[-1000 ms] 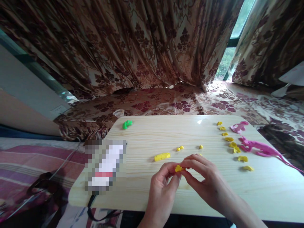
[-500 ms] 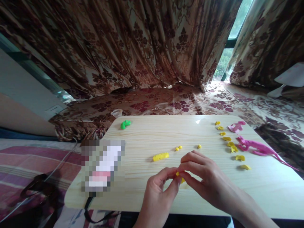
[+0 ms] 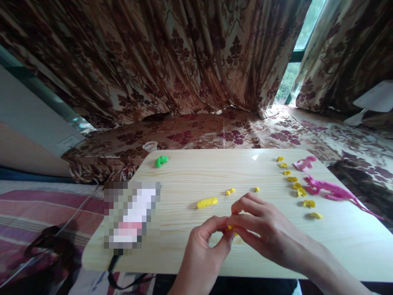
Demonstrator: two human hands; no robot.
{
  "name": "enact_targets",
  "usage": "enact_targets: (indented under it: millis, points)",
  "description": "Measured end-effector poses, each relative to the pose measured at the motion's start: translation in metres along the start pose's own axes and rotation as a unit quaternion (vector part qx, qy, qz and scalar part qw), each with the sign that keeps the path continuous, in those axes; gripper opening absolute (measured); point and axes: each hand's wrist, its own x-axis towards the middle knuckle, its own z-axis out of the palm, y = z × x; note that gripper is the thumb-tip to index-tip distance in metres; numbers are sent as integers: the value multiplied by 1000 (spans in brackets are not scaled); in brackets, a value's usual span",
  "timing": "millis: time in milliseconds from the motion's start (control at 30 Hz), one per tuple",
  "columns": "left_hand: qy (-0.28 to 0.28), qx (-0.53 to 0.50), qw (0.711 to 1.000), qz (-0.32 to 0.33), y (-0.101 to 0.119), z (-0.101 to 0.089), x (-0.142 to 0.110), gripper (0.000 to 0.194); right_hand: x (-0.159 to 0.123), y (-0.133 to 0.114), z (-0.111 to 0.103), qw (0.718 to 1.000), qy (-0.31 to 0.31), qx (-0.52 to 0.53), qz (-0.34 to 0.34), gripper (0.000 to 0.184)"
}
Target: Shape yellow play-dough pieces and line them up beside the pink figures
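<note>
Both my hands meet over the near middle of a pale wooden board [image 3: 190,176]. My left hand [image 3: 204,250] and my right hand [image 3: 264,233] pinch one small piece of yellow clay [image 3: 230,228] between their fingertips, and it is mostly hidden by the fingers. A yellow clay roll [image 3: 207,202] lies just beyond my left hand. Tiny yellow balls [image 3: 230,191] and another yellow ball [image 3: 256,189] sit further back. Several flattened yellow pieces [image 3: 297,186] run in a line on the right, next to pink clay shapes [image 3: 327,190].
A green clay piece [image 3: 161,160] lies at the board's far left corner. A blurred-out object [image 3: 132,215] rests on the board's left edge, with a dark strap [image 3: 121,276] hanging below it. Patterned curtains [image 3: 184,61] and patterned cloth lie behind. A striped cloth [image 3: 37,213] is at left.
Both hands have dropped nearer to me and the board, still pinching the yellow piece, which is now more hidden by the fingers. The view shifted slightly.
</note>
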Motion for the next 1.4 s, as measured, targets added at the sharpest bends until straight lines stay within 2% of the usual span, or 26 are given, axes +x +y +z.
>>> enact_targets:
  millis: [100, 233, 300, 400, 467, 567, 700, 800, 900, 1067, 1133, 1267, 1400]
  points:
    - [-7, 8, 1000, -1, 1, -1, 1, 24, 2, -1, 2, 999, -8, -26, -22, 20]
    - [13, -86, 995, -48, -6, 2, 4, 19, 0, 5, 12, 998, 19, -45, -34, 21]
    - [54, -154, 983, -78, -9, 6, 5, 16, -5, 8, 17, 997, 74, -19, -3, 16]
    - [125, -248, 955, -101, -10, 18, 6, 19, -13, 9, 26, 978, 185, 52, 85, 32]
    - [144, -283, 944, -92, -9, 27, 7, 20, -18, 7, 33, 963, 211, 102, 135, 23]
    - [134, -305, 940, -75, -6, 38, 9, 19, -21, 5, 41, 951, 230, 144, 147, 8]
    - [96, -319, 938, -98, -2, 42, 9, 25, -27, 6, 41, 944, 287, 126, 106, 16]
    - [74, -338, 930, -121, 4, 42, 9, 21, -33, 8, 36, 945, 299, 103, 79, 23]
    - [69, -291, 948, -110, 12, 43, 8, 17, -38, 10, 30, 954, 285, 74, 59, 29]
    - [68, -184, 978, -71, 19, 44, 8, 16, -44, 10, 15, 978, 200, -42, 44, 38]
    - [68, -151, 984, -67, 18, 44, 8, 18, -46, 9, 11, 979, 195, -58, 29, 38]
    - [65, -144, 985, -68, 14, 46, 5, 23, -48, 7, 17, 965, 259, -37, -11, 38]
    - [50, -201, 976, -62, 11, 49, 4, 23, -47, 9, 27, 952, 306, -27, -4, 43]
